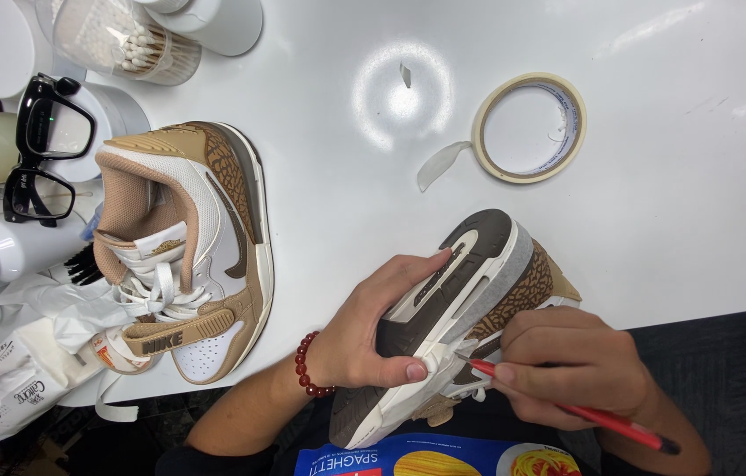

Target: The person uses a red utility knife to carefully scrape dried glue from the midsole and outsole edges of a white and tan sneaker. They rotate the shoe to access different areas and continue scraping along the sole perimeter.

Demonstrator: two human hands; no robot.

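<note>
- head view: left hand [371,328] grips the upturned sneaker [452,308] by its sole, at the white table's [655,220] near edge.
- right hand [567,366] pinches a red pen [585,410], tip on the sole's side.
- second sneaker [192,251] stands well left; tape roll [529,128] lies beyond.

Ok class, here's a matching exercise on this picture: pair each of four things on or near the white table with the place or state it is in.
Things:
1. masking tape roll
2. black glasses
3. red tool
4. upright sneaker

Places or states:
A. held in the right hand, tip at the sole of the held sneaker
B. standing on the table, left of the left hand
C. lying flat, loose end trailing
D. at the table's left edge, by white containers

Pairs: 1-C, 2-D, 3-A, 4-B
</note>
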